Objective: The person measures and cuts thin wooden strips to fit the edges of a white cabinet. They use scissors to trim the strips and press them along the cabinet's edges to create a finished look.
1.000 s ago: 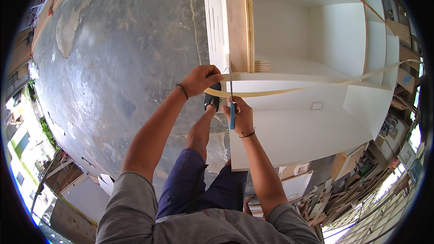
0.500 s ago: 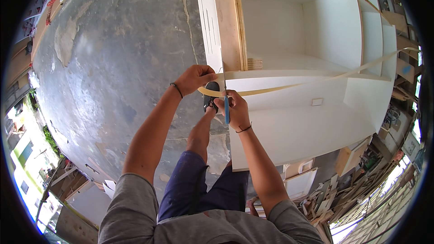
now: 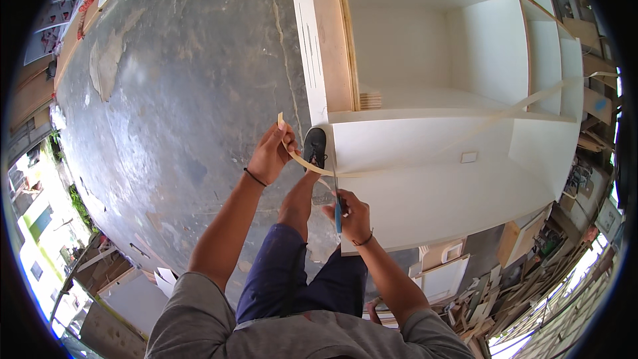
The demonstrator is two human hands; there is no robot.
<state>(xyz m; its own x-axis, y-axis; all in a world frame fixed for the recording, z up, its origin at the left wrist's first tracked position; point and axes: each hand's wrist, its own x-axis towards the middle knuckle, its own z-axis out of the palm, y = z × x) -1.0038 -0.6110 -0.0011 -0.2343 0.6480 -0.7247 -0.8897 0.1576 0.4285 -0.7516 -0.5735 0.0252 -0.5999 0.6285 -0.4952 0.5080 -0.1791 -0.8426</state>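
My left hand (image 3: 271, 154) pinches the free end of a long, thin, pale edge-banding strip (image 3: 465, 136) and holds it up beside the corner of a white cabinet (image 3: 438, 186). The strip curves from my fingers and runs to the right along the cabinet's front edge. My right hand (image 3: 349, 215) grips a blue-handled knife (image 3: 338, 209), blade up against the cabinet's left edge. My raised leg and black shoe (image 3: 315, 146) press against that corner, between the two hands.
The cabinet lies on a grey, stained concrete floor (image 3: 179, 93), with open compartments and a bare wooden side panel (image 3: 332, 40). Offcut boards and wood scraps (image 3: 505, 286) pile at the lower right. More panels (image 3: 133, 292) lie at the lower left.
My left hand has pulled the strip's end out to the left, off the cabinet corner. My right hand with the knife has dropped lower along the edge.
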